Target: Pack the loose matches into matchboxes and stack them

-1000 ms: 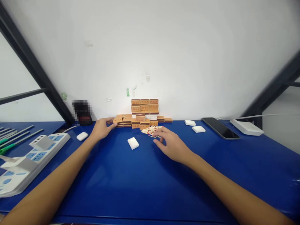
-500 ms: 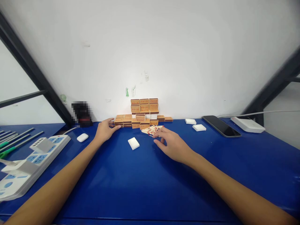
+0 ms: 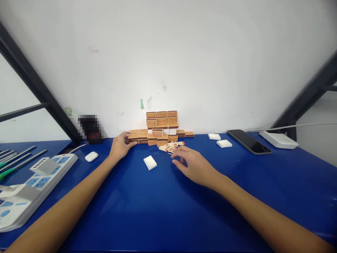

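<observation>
A stack of orange-brown matchboxes (image 3: 161, 127) stands against the white wall at the back of the blue table (image 3: 163, 207). My left hand (image 3: 120, 145) reaches to the stack's left end, thumb and fingers closed on the low boxes there. Loose red-tipped matches (image 3: 171, 146) lie in a heap in front of the stack. My right hand (image 3: 193, 163) rests just behind that heap, fingers curled and apart, fingertips touching the matches. A white inner tray (image 3: 150, 162) lies between my hands.
Two more white trays (image 3: 220, 140) lie to the right, then a dark phone (image 3: 249, 141) and a white box with a cable (image 3: 278, 139). On the left are a white earbud case (image 3: 91, 156), a power strip (image 3: 31, 182) and metal rods (image 3: 18, 156).
My left hand has crept right, closer onto the left end of the matchbox stack. The right hand has shifted slightly at the match heap.
</observation>
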Available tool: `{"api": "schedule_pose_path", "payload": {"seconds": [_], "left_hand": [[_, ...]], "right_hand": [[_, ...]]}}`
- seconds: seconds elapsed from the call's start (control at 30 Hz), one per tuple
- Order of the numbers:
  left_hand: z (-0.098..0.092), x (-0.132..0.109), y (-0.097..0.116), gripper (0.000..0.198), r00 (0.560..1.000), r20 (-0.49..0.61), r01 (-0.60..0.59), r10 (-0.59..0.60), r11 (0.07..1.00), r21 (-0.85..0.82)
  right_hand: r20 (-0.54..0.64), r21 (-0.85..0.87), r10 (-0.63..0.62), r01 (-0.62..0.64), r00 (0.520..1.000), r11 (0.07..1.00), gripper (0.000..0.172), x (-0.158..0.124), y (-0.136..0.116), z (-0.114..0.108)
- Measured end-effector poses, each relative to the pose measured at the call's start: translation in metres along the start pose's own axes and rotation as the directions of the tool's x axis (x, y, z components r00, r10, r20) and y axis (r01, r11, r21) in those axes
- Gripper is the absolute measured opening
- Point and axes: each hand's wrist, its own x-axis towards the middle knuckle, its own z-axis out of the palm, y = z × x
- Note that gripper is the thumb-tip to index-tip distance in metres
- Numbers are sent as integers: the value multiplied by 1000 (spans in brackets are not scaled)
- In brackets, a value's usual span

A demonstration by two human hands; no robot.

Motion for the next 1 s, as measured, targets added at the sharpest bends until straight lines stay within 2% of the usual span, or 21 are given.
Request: {"api": "schedule_pose_path", "payload": {"seconds": [0.23, 0.6, 0.7, 0.8, 0.87, 0.93, 1.0], "left_hand": [[-2, 3, 1, 63, 1000, 21, -9, 8, 999, 32], [0, 5, 0, 64, 998, 62, 25, -23, 999, -27], [-3, 0, 3, 80, 997, 39, 72, -73, 997, 24], [-14, -8, 12, 98, 988, -35, 155, -152, 983, 99], [-23, -17, 24, 91, 981, -86, 182, -173, 976, 119], [-30, -29, 39, 70, 988, -104, 127, -117, 987, 95], [-33, -44, 53, 46, 999, 14, -34, 34, 999, 14]], "right_hand": [[26, -2, 7, -7, 1000, 1000, 13, 1, 0, 0], [31, 4, 2, -2, 1000, 1000, 13, 0, 0, 0], [52, -11, 19, -18, 998, 1000, 12, 1, -2, -2], [65, -19, 21, -20, 998, 1000, 12, 1, -2, -3], [64, -17, 18, -17, 998, 1000, 12, 1, -2, -2], [65, -15, 17, -16, 998, 1000, 12, 0, -1, -1], [75, -15, 18, -17, 997, 1000, 12, 1, 0, 1]]}}
